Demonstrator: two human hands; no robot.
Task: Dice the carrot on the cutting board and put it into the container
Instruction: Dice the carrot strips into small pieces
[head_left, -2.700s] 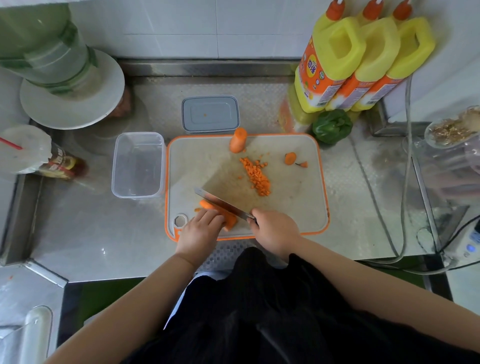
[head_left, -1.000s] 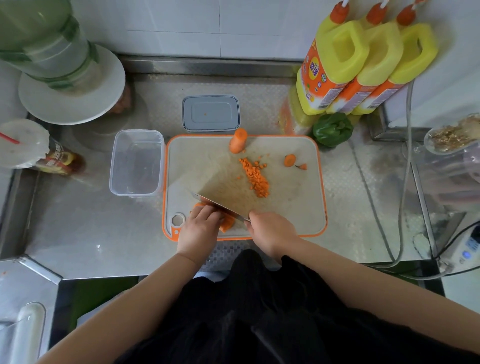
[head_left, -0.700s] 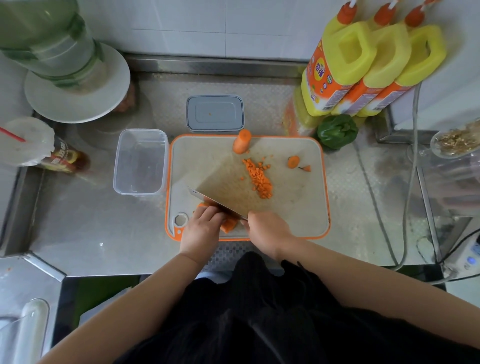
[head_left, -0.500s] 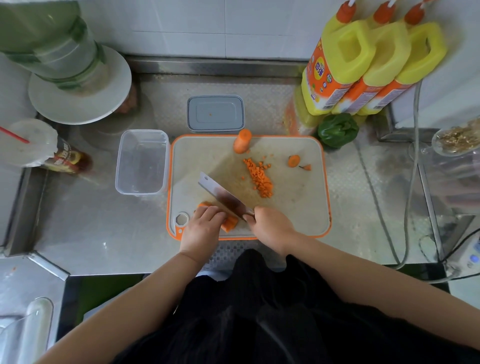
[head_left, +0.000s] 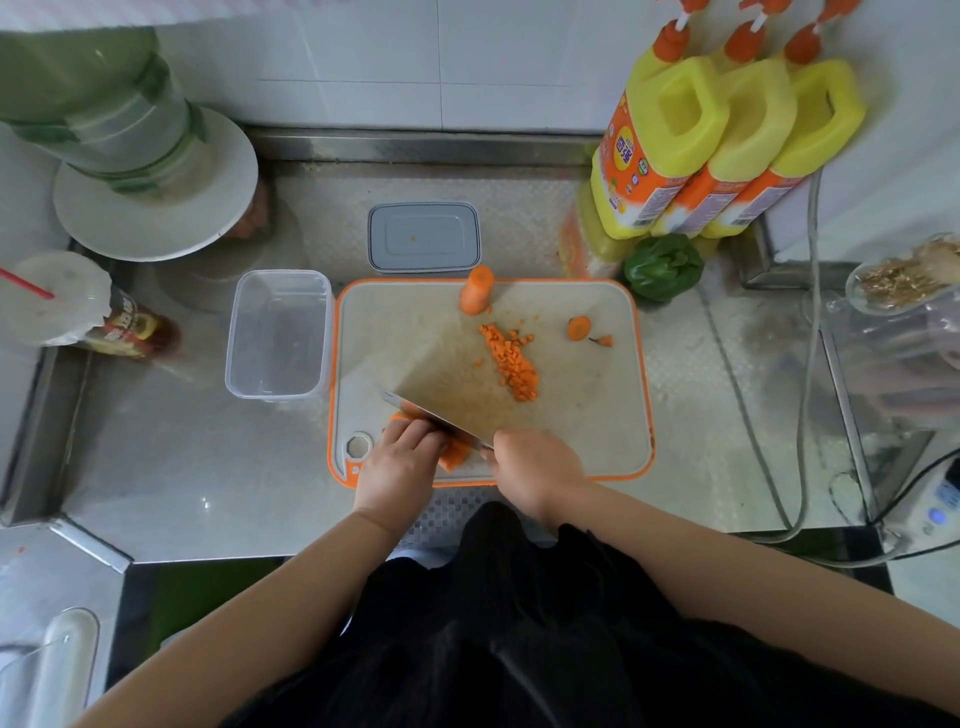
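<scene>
Steel knife (head_left: 436, 418) gripped by right hand (head_left: 537, 470) — left hand (head_left: 400, 467) curls over a carrot (head_left: 457, 452), half-hidden, on the board (head_left: 597, 415).

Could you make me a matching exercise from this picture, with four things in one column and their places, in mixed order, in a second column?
Things
1. clear container
2. grey lid
3. green pepper
4. pile of diced carrot

Places
A. on the counter behind the cutting board, near the wall
B. on the cutting board, in its middle
C. on the counter just left of the cutting board
D. beside the board's far right corner, in front of the yellow bottles

Pairs: 1-C, 2-A, 3-D, 4-B
</scene>
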